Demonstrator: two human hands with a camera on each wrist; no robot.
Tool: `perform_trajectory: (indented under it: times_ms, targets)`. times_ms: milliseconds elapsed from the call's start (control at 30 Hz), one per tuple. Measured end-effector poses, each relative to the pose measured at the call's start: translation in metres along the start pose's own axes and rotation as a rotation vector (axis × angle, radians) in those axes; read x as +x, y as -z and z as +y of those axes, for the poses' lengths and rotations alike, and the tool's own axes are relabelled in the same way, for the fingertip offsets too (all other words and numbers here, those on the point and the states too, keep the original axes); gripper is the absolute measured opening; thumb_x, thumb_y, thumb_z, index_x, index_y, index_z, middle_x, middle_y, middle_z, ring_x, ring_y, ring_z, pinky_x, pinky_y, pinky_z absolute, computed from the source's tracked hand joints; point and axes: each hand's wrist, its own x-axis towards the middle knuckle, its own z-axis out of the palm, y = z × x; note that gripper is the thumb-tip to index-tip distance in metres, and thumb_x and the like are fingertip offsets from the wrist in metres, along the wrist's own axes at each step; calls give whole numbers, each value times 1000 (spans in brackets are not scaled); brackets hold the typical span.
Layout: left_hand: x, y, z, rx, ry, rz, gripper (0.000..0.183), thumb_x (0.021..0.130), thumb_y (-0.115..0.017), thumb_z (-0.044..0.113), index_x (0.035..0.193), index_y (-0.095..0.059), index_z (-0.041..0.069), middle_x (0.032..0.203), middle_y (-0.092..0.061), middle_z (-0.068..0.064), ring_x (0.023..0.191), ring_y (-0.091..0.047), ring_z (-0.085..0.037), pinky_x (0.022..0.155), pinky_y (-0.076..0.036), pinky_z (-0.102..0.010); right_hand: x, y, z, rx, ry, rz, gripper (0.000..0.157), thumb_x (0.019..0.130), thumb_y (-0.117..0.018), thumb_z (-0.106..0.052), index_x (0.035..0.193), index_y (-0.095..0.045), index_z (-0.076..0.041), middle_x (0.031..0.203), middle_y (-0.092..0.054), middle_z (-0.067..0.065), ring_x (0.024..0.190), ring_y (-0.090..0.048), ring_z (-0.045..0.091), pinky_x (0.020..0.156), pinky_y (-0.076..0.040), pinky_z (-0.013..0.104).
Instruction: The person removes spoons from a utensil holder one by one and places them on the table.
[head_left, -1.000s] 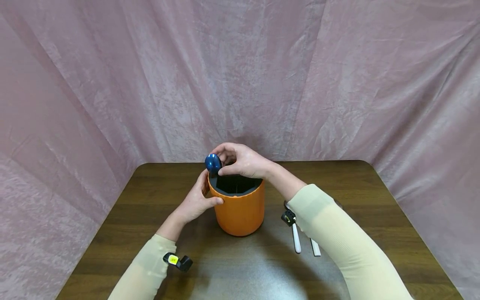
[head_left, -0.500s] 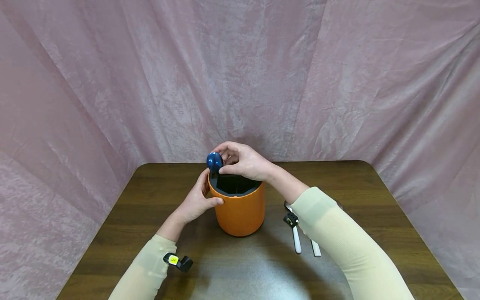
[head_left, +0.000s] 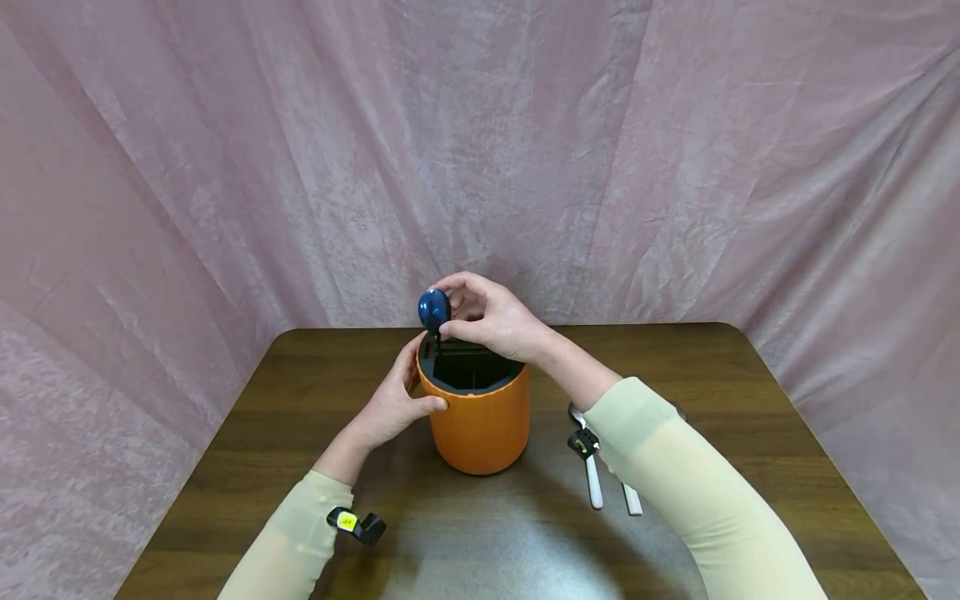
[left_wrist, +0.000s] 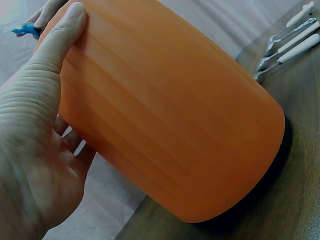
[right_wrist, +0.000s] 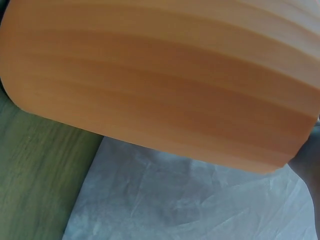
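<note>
An orange utensil holder (head_left: 480,433) with a dark, divided interior stands upright on the table. My left hand (head_left: 393,404) grips its left side near the rim; in the left wrist view the thumb (left_wrist: 67,32) lies along the ribbed orange wall. Over the holder's opening, my right hand (head_left: 498,321) pinches a shiny blue spoon (head_left: 435,310), bowl up. The spoon's thin handle points down towards the left part of the opening, and its lower end is hidden. Orange wall (right_wrist: 160,75) fills most of the right wrist view, which does not show the spoon.
White-handled cutlery lies right of the holder, partly under the right forearm: a spoon (head_left: 593,483) and another white handle (head_left: 632,500). The left wrist view shows several such white handles (left_wrist: 300,47). A pink curtain (head_left: 480,167) hangs behind the wooden table (head_left: 247,467).
My right hand has risen slightly and shifted a little right with the blue spoon, so more of its handle shows. My left hand and the holder have stayed nearly still.
</note>
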Motion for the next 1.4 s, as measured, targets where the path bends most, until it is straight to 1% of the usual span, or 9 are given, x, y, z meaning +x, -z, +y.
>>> perform_trajectory:
  times_ms: [167, 267, 467, 733, 767, 900, 1000, 1200, 1400]
  targets:
    - [1, 1, -1, 11, 13, 6, 101, 86, -81, 47, 162, -18, 28, 164, -27, 1, 151, -25, -23, 121, -12, -61, 1, 5, -5, 8, 29, 36, 47, 92, -75, 0, 135, -58, -9, 104, -64, 14, 93, -70, 29, 91, -56, 41]
    - [1, 1, -1, 16, 15, 8, 101, 85, -81, 48, 162, -18, 28, 164, -27, 2, 151, -24, -22, 121, -12, -61, 1, 6, -8, 34, 31, 52, 48, 92, -74, 0, 136, -57, -8, 103, -64, 15, 92, -70, 31, 91, -56, 40]
    - [1, 1, -1, 3, -1, 9, 103, 84, -82, 49, 162, -19, 26, 163, -29, 1, 151, -25, -21, 122, -13, -59, 0, 10, -15, 33, 32, 106, 48, 93, -74, -3, 137, -57, -11, 105, -60, 14, 93, -69, 30, 83, -56, 37]
    - [2, 1, -3, -18, -34, 6, 101, 84, -83, 47, 161, -21, 26, 163, -30, 1, 151, -25, -20, 122, -13, -57, 0, 17, -20, 64, 41, 180, 49, 93, -73, 0, 138, -57, -9, 106, -62, 16, 93, -67, 33, 86, -59, 47]
    - [3, 1, -3, -19, -34, 7, 101, 84, -83, 47, 161, -21, 25, 163, -30, 1, 151, -26, -20, 122, -13, -57, -1, 18, -21, 67, 47, 189, 49, 93, -73, 0, 138, -57, -9, 106, -62, 16, 93, -67, 32, 85, -59, 48]
    - [4, 0, -4, -29, -35, 7, 101, 83, -83, 49, 161, -22, 24, 163, -32, 0, 150, -27, -20, 122, -14, -58, -2, 25, -25, 72, 95, 230, 50, 92, -72, 4, 138, -55, -5, 105, -63, 16, 91, -68, 28, 84, -59, 41]
    - [5, -1, -4, -31, -42, 5, 102, 83, -83, 48, 161, -23, 24, 163, -32, 0, 150, -27, -20, 122, -14, -57, -3, 31, -29, 99, 141, 253, 50, 91, -71, 7, 137, -55, -4, 103, -65, 15, 88, -69, 28, 83, -59, 37]
    - [5, -1, -4, -35, -52, -1, 101, 84, -83, 46, 161, -22, 24, 164, -30, 0, 151, -25, -20, 122, -14, -58, -6, 42, -40, 149, 201, 284, 49, 90, -71, 9, 135, -57, -5, 100, -65, 14, 84, -69, 33, 84, -59, 42]
    - [5, 0, -3, -33, -56, -2, 102, 83, -83, 47, 162, -21, 25, 164, -29, 0, 151, -26, -20, 122, -15, -58, -8, 49, -48, 169, 221, 309, 49, 90, -70, 11, 134, -57, -3, 100, -65, 14, 83, -69, 30, 85, -58, 40]
